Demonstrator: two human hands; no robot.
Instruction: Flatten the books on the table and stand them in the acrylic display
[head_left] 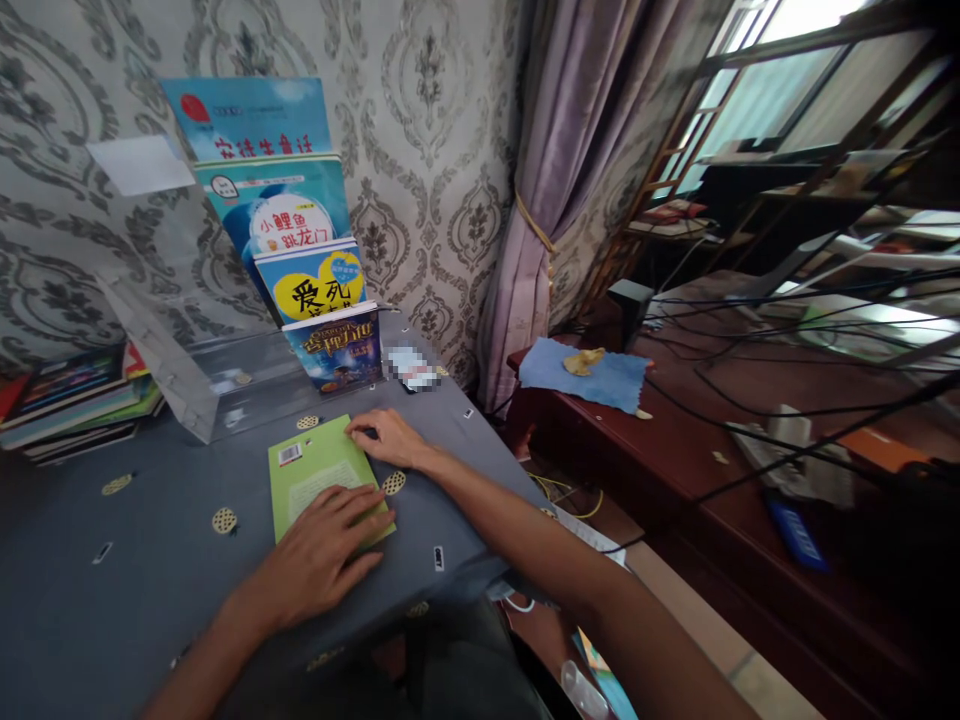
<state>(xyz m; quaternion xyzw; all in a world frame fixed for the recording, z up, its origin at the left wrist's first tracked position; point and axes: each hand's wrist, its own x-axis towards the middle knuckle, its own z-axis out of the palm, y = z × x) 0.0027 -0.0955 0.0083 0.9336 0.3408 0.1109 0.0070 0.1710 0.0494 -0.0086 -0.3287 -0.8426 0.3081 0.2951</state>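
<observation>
A green book (319, 462) lies flat on the table, with a white barcode label near its upper left corner and a paler text block in its middle. Spread over its lower part, my left hand (324, 552) rests palm down with the fingers stretched out. At the book's upper right corner, my right hand (394, 438) has its fingers curled against the edge, thumb and forefinger close together. Behind the book, a clear stepped stand (206, 405) holds several picture books in tiers, the front one a dark blue book (337, 350).
A stack of books (75, 400) lies at the table's left. A blurred-out flat item (412, 368) sits right of the stand. Across a gap at right, a dark red desk (675, 440) carries a blue cloth (555, 372) and tangled black cables. A purple curtain (555, 180) hangs behind.
</observation>
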